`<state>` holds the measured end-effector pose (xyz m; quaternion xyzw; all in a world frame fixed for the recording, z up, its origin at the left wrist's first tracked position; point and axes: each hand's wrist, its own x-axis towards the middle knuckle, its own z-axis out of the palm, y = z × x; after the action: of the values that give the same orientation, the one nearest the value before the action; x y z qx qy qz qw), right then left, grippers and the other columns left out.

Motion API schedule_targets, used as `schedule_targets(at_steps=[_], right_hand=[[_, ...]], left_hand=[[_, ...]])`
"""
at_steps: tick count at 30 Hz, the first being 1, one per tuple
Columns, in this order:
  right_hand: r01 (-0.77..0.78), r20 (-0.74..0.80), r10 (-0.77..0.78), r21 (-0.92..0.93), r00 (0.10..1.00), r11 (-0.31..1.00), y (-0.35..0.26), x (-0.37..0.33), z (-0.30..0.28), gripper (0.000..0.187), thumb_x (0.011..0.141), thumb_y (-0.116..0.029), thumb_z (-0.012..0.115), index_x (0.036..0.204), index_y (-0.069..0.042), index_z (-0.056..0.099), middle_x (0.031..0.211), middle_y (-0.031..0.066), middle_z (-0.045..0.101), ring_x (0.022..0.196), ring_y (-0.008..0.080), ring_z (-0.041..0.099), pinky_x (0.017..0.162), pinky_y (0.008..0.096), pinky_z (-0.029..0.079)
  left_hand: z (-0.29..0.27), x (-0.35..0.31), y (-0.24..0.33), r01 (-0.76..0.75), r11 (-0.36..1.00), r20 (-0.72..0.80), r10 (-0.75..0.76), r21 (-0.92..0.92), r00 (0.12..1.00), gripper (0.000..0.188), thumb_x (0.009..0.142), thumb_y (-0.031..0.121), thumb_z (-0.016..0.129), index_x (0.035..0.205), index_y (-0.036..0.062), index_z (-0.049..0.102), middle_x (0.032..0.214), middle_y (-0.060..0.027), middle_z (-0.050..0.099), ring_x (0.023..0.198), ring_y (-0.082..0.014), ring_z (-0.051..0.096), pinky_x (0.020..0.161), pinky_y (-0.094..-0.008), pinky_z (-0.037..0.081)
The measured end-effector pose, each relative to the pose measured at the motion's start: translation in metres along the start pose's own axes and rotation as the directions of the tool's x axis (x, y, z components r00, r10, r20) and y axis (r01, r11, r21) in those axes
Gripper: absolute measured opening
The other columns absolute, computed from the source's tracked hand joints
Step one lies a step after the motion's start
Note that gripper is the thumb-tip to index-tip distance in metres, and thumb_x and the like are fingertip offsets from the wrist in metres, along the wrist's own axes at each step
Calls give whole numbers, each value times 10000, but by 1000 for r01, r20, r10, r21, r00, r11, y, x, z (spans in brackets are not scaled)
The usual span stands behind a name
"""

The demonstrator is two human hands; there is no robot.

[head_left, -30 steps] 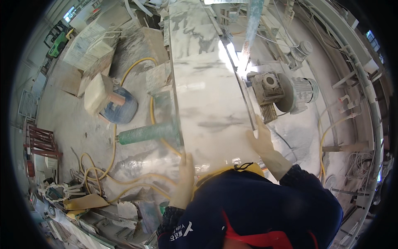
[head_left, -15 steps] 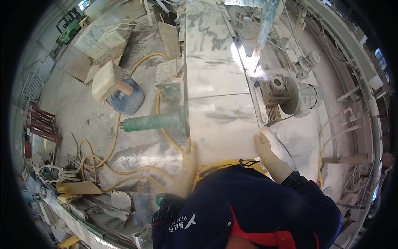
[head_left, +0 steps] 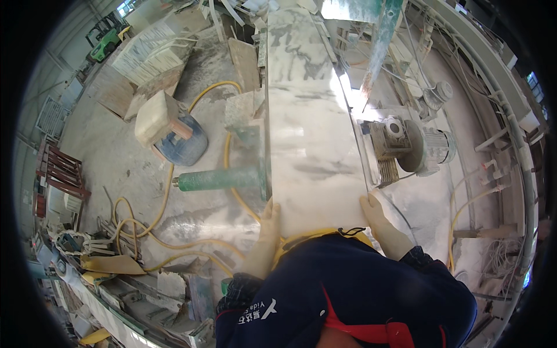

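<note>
A white marble slab [head_left: 316, 180] with grey veining lies flat in front of my waist. My left hand [head_left: 270, 223], in a cream glove, holds its left edge near the close corner. On the opposite edge, my right hand [head_left: 378, 216] grips it in a matching glove; the fingers under the slab are hidden. Further away, a more strongly veined marble piece [head_left: 296, 43] lies in line with the slab. The yellow apron [head_left: 299, 236] at my waist is right against the near edge.
A green roller [head_left: 220, 179] sticks out on the left, beside a blue drum [head_left: 185, 142] and a looping yellow hose [head_left: 168, 191]. A dusty motor [head_left: 426, 145] is mounted on the right. Stone offcuts [head_left: 171, 284] are heaped at lower left, and a green forklift [head_left: 105, 43] stands far back.
The dark gap across the marble in front of me has closed, and the pieces now look butted together. Both hands remain on the slab's sides. The whole view has shifted slightly.
</note>
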<state>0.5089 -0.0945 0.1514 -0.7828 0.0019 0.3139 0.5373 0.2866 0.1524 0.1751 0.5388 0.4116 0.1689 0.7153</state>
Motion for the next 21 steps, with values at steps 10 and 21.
schedule_targets(at_steps=[10, 21], right_hand=[[708, 470, -614, -673, 634, 216, -103, 64, 47, 726, 984, -360, 591, 1536, 76, 412, 1608, 311, 376, 1536, 418, 313, 1281, 455, 234], [689, 571, -474, -716, 671, 113, -156, 137, 142, 810, 1036, -503, 489, 1635, -8, 260, 1708, 247, 200, 1609, 371, 110, 1310, 493, 48]], left_hand=[[4, -1, 24, -58, 986, 17, 56, 157, 998, 485, 1109, 264, 470, 1522, 11, 476, 1422, -129, 587, 1306, -226, 536, 1128, -357, 414], [-7, -10, 8, 173, 967, 18, -173, -186, 985, 507, 1118, 331, 492, 1492, -12, 494, 1369, -146, 620, 1242, -235, 612, 1052, -366, 505]])
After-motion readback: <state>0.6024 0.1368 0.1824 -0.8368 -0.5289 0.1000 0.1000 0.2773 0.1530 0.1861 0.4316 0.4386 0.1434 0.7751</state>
